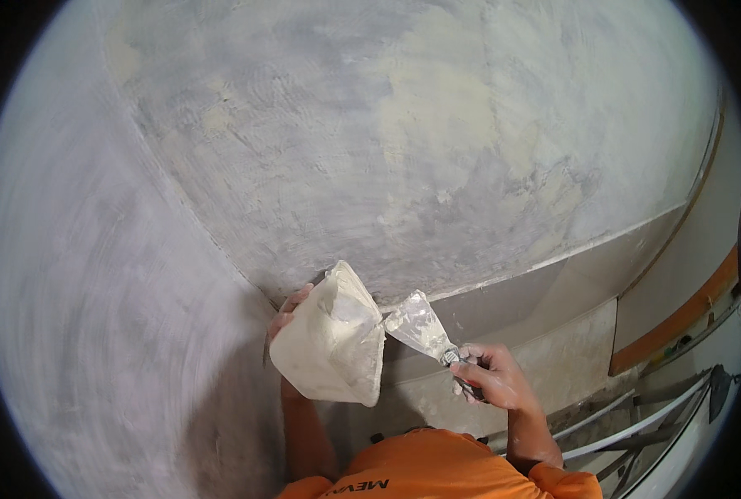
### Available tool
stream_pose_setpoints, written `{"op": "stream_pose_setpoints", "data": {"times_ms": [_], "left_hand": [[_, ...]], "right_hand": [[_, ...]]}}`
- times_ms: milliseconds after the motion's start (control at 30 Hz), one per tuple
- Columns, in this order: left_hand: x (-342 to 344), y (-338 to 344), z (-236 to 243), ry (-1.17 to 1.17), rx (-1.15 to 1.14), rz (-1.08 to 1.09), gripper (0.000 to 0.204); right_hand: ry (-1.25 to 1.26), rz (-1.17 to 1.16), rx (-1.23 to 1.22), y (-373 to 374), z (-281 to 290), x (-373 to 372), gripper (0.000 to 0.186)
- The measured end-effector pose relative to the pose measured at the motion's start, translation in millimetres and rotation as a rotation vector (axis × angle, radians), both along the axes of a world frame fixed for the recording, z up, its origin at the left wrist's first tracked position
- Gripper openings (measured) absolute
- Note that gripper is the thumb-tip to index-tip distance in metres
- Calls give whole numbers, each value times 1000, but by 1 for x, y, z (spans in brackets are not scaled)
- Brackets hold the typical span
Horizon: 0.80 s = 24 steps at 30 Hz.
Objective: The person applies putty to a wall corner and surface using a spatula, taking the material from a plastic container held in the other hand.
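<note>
A white, plaster-coated container [321,341] with creamy compound inside is tilted at the lower middle of the head view. My left hand [288,309] grips it from the far left side, fingers partly hidden behind it. In my right hand [491,376] is the dark handle of a putty knife. Its wide blade [418,324], smeared with cream compound, points up and left beside the container's right rim; I cannot tell whether they touch. Just above both is a grey skim-coated surface [470,141] with cream patches and a ridge along its lower edge.
A pale plastered surface [96,274] curves down the left, meeting the upper one along a seam. A smooth grey band [512,287] runs below the ridge. At right are an orange-brown board edge [678,324] and several metal bars [653,424]. My orange shirt [437,466] shows at bottom.
</note>
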<state>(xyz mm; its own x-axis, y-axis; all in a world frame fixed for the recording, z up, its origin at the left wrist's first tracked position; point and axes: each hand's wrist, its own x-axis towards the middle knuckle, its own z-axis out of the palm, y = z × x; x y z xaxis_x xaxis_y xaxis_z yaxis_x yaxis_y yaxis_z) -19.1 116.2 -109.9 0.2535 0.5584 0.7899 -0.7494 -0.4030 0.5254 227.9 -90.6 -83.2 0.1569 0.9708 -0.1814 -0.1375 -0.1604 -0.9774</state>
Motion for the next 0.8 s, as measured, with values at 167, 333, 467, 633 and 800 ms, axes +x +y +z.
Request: {"op": "stream_pose_setpoints", "data": {"times_ms": [167,333,467,633,800], "left_hand": [[7,-4,-9,320,-147,139,56],[16,-12,-13,357,35,156,65],[14,-8,-24,393,-56,118,65],[20,-11,-36,281,113,87,64],[35,-27,-25,258,242,89,63]], "right_hand": [[-85,16,92,7,-11,3,23],[-165,5,1,9,-4,1,29],[-316,-9,81,13,2,1,28],[-314,-10,29,16,13,-6,28],[-380,-26,81,18,10,-7,33]]}}
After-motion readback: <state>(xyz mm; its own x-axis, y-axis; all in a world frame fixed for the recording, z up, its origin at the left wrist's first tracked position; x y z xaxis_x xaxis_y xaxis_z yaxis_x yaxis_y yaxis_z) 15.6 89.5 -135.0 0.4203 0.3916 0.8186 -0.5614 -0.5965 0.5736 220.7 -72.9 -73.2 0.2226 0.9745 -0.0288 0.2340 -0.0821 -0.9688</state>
